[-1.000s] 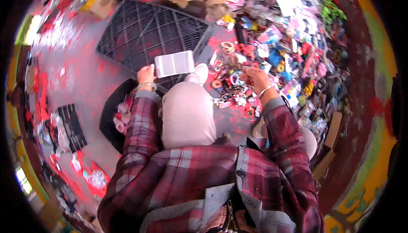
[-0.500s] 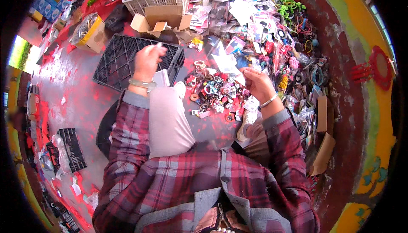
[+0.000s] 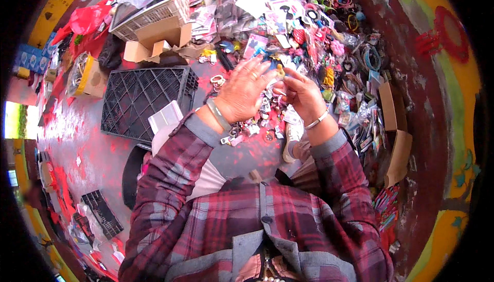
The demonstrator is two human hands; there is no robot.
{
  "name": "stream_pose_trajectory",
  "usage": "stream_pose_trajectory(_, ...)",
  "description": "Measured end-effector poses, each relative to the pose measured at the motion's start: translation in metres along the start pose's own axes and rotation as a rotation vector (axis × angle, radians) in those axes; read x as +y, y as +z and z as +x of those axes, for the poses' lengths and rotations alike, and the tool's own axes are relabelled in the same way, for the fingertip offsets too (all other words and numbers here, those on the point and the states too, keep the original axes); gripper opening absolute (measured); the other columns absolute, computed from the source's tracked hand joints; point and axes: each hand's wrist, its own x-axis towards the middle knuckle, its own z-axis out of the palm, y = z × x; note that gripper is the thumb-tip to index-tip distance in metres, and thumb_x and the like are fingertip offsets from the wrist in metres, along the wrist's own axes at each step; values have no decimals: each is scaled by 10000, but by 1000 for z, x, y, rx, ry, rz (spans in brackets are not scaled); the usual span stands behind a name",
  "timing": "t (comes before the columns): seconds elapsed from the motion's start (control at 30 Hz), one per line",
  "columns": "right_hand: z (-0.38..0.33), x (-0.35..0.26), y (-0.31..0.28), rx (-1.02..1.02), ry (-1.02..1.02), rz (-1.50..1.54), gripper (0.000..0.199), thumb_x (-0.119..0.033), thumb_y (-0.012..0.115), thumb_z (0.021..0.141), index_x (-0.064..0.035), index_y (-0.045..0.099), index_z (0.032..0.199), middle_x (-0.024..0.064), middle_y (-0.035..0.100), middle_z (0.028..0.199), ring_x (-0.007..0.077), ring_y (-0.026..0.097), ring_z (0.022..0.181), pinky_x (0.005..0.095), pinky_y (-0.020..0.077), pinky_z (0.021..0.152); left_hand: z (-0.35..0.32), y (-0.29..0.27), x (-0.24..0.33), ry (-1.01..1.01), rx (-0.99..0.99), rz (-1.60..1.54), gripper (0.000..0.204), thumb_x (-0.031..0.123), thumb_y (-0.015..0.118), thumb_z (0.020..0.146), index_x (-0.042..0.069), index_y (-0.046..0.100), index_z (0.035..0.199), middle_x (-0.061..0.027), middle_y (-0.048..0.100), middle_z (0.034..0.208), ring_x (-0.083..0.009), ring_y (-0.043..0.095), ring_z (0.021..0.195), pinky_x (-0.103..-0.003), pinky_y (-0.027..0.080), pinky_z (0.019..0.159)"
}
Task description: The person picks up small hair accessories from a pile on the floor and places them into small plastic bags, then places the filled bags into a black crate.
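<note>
My left hand (image 3: 241,90) reaches over the pile of small accessories (image 3: 265,112), back up, fingers stretched out and slightly apart. Just to its right, my right hand (image 3: 304,95) has thumb and fingers bent together in a pinch. A small yellowish piece (image 3: 280,70) shows between the two hands, at the right fingertips; its kind is too small to make out. Hair ties (image 3: 218,81) and other small pieces lie around and below the hands. The left palm is hidden.
A black plastic crate (image 3: 146,102) lies left of my hands, with a white box (image 3: 165,117) at its near corner. Behind stand an open cardboard box (image 3: 139,51) and a light plastic basket (image 3: 175,12). Bagged accessories (image 3: 355,102) spread along the right wall.
My left hand has swung right from above the black crate to beside my right hand. My right hand has shifted slightly. The whole view has turned a little.
</note>
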Motion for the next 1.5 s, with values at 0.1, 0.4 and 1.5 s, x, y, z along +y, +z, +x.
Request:
stream_pose_trajectory(0.1, 7, 4, 6, 16, 21, -24, 506, -132, 502, 853, 5, 288, 1291, 112, 629, 836, 178, 622, 692, 237, 459, 538, -4, 29, -7, -4, 31, -38, 461, 30, 518, 706, 56, 475, 1164, -137, 525, 1122, -310, 468, 1087, -415, 341, 940)
stream_pose_trajectory(0.4, 14, -24, 20, 73, -234, -242, 391, -213, 499, 868, -10, 449, 1198, 94, 627, 845, 142, 605, 723, 218, 440, 590, -9, 21, -47, -708, -184, -1504, 257, 122, 490, 864, -29, 514, 1070, -125, 603, 965, -202, 599, 905, -300, 472, 819)
stream_pose_trajectory(1.5, 8, -19, 17, -405, 83, -647, 168, -145, 557, 810, 9, 620, 789, 62, 629, 723, 101, 577, 651, 232, 450, 618, -21, 10, -49, -608, -514, -1642, 191, 106, 502, 867, -27, 552, 994, -118, 619, 903, -189, 613, 849, -293, 488, 779)
